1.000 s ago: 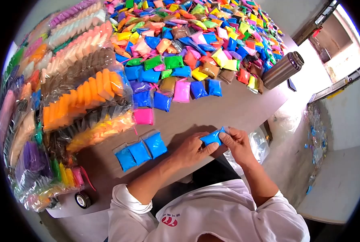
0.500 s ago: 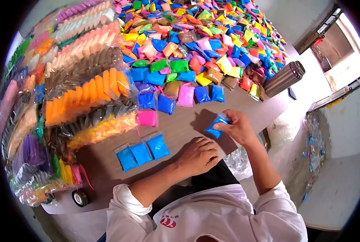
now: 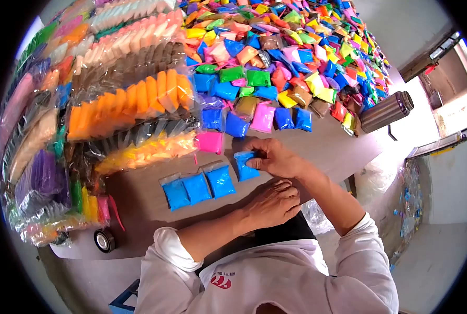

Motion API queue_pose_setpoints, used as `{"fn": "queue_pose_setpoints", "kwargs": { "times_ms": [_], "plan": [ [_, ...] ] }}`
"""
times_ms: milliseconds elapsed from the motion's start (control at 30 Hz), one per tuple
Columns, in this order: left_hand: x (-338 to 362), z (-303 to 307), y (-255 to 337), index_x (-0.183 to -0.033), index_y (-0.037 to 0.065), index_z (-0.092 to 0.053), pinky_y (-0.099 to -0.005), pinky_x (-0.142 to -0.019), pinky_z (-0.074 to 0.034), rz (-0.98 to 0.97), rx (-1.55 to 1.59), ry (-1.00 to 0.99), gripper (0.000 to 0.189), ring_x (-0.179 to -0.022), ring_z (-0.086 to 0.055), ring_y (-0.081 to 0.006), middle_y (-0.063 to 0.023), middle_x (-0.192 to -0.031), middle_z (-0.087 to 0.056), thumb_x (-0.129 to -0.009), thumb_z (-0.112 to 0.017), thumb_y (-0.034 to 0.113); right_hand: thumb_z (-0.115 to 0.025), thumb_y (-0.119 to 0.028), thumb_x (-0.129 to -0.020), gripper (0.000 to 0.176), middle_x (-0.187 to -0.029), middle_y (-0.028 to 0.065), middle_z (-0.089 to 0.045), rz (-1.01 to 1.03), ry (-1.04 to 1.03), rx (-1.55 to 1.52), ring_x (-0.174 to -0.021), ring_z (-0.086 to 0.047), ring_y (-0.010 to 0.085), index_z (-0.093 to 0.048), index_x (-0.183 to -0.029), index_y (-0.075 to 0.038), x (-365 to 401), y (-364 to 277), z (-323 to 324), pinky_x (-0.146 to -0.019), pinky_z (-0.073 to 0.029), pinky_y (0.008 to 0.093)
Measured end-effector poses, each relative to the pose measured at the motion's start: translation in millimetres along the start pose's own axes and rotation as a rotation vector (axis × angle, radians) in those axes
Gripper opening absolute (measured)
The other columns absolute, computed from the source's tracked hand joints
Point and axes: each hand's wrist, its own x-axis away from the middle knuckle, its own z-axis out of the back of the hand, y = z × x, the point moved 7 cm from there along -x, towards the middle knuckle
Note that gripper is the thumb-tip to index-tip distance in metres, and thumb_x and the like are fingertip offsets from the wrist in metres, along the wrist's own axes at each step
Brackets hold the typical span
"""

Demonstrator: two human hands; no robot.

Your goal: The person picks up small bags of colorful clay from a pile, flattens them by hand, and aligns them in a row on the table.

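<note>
My right hand [image 3: 276, 158] pinches a small blue packet [image 3: 245, 168] between thumb and fingers, just above the table top. To the left of it lie three blue packets in a slanting, partly overlapping row: one at the right end [image 3: 222, 180], a middle one [image 3: 195, 188] and a left one [image 3: 176, 195]. My left hand [image 3: 275, 203] rests at the table's near edge, right below my right hand. Its fingers are curled together, and nothing shows in them.
A large heap of colourful packets [image 3: 275, 52] covers the far side. Bagged rows of packets, including orange ones [image 3: 128, 102], stack up at left. A metal flask [image 3: 386, 112] lies tilted at right. A round black-and-silver object [image 3: 104, 240] sits at the near left edge.
My right hand has carried the blue packet leftwards, close beside the row of three. My left hand stays curled at the table edge. The whole view has shifted a little.
</note>
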Motion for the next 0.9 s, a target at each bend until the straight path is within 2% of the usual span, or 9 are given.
{"fn": "queue_pose_setpoints", "kwargs": {
  "times_ms": [100, 200, 233, 300, 533, 600, 633, 700, 900],
  "plan": [
    [1.3, 1.1, -0.7, -0.083, 0.002, -0.063, -0.0421, -0.096, -0.042, -0.013, 0.007, 0.033, 0.019, -0.101, -0.058, -0.0292, -0.0102, -0.095, -0.062, -0.088, -0.062, 0.020, -0.077, -0.014, -0.082, 0.039, -0.085, 0.0093, -0.064, 0.098, 0.161, 0.245, -0.075, -0.058, 0.0171, -0.059, -0.115, -0.002, 4.5, -19.5, 7.5, -0.068, -0.049, 0.0334],
    [1.2, 5.9, -0.9, -0.085, 0.001, -0.064, -0.0434, -0.093, -0.044, 0.040, 0.072, 0.031, 0.019, -0.099, -0.058, -0.0293, -0.0116, -0.094, -0.062, -0.088, -0.062, 0.020, -0.079, -0.016, -0.078, 0.045, -0.084, 0.0130, -0.064, 0.098, 0.263, 0.316, -0.073, -0.061, 0.0222, -0.059, -0.117, -0.004, 13.0, -31.2, 11.7, -0.067, -0.050, 0.0356],
    [1.9, 4.3, -2.3, -0.086, 0.001, -0.064, -0.0436, -0.092, -0.045, 0.063, 0.100, -0.004, 0.018, -0.098, -0.059, -0.0301, -0.0127, -0.094, -0.063, -0.088, -0.062, 0.019, -0.079, -0.016, -0.078, 0.045, -0.084, 0.0130, -0.064, 0.099, 0.262, 0.316, -0.073, -0.061, 0.0222, -0.059, -0.117, -0.004, 16.1, -34.6, 10.5, -0.067, -0.050, 0.0356],
    [2.9, 0.8, -4.6, -0.088, 0.001, -0.064, -0.0439, -0.090, -0.045, 0.088, 0.127, -0.038, 0.018, -0.097, -0.060, -0.0310, -0.0137, -0.095, -0.064, -0.088, -0.062, 0.019, -0.077, -0.015, -0.077, 0.045, -0.086, 0.0191, -0.066, -0.045, 0.184, 0.304, -0.082, -0.065, 0.0379, -0.058, -0.116, -0.003, 20.6, -27.9, 3.9, -0.073, -0.051, 0.0433],
    [1.8, 0.1, -4.9, -0.101, 0.000, -0.065, -0.0461, -0.089, -0.046, 0.147, 0.127, -0.139, 0.025, -0.097, -0.063, -0.0360, -0.0191, -0.103, -0.067, -0.089, -0.058, 0.020, -0.077, -0.016, -0.077, 0.041, -0.086, 0.0201, -0.067, -0.016, 0.084, 0.323, -0.083, -0.066, 0.0391, -0.057, -0.111, -0.002, 17.5, -32.5, -19.0, -0.074, -0.051, 0.0455],
    [3.9, -1.2, -5.9, -0.104, -0.001, -0.065, -0.0464, -0.089, -0.046, 0.160, 0.115, -0.132, 0.027, -0.098, -0.063, -0.0358, -0.0193, -0.104, -0.067, -0.089, -0.057, 0.020, -0.079, -0.016, -0.077, 0.046, -0.083, 0.0174, -0.066, -0.021, 0.110, 0.328, -0.076, -0.066, 0.0300, -0.058, -0.116, -0.003, 14.5, -30.0, -23.4, -0.070, -0.051, 0.0397],
    [5.1, -2.4, -7.2, -0.105, 0.000, -0.065, -0.0460, -0.089, -0.046, 0.142, 0.095, -0.084, 0.027, -0.099, -0.063, -0.0350, -0.0193, -0.104, -0.067, -0.089, -0.058, 0.021, -0.079, -0.016, -0.077, 0.046, -0.083, 0.0174, -0.066, -0.013, 0.099, 0.327, -0.076, -0.066, 0.0300, -0.058, -0.116, -0.003, 11.6, -32.2, -27.0, -0.070, -0.051, 0.0397],
    [8.0, -5.7, -10.1, -0.106, 0.000, -0.064, -0.0456, -0.089, -0.046, 0.131, 0.071, -0.032, 0.028, -0.099, -0.063, -0.0343, -0.0193, -0.104, -0.067, -0.088, -0.058, 0.021, -0.076, -0.017, -0.078, 0.041, -0.086, 0.0214, -0.067, -0.068, 0.069, 0.352, -0.084, -0.066, 0.0399, -0.056, -0.110, 0.000, 7.1, -35.2, -33.2, -0.075, -0.052, 0.0457],
    [10.7, -4.9, -13.4, -0.108, 0.001, -0.063, -0.0450, -0.085, -0.048, 0.129, 0.155, 0.060, 0.029, -0.096, -0.063, -0.0337, -0.0181, -0.102, -0.066, -0.087, -0.059, 0.021, -0.075, -0.017, -0.077, 0.041, -0.086, 0.0223, -0.066, -0.033, 0.027, 0.345, -0.084, -0.066, 0.0408, -0.056, -0.108, 0.000, -7.3, -50.3, -50.8, -0.075, -0.052, 0.0466]
  ]
}}
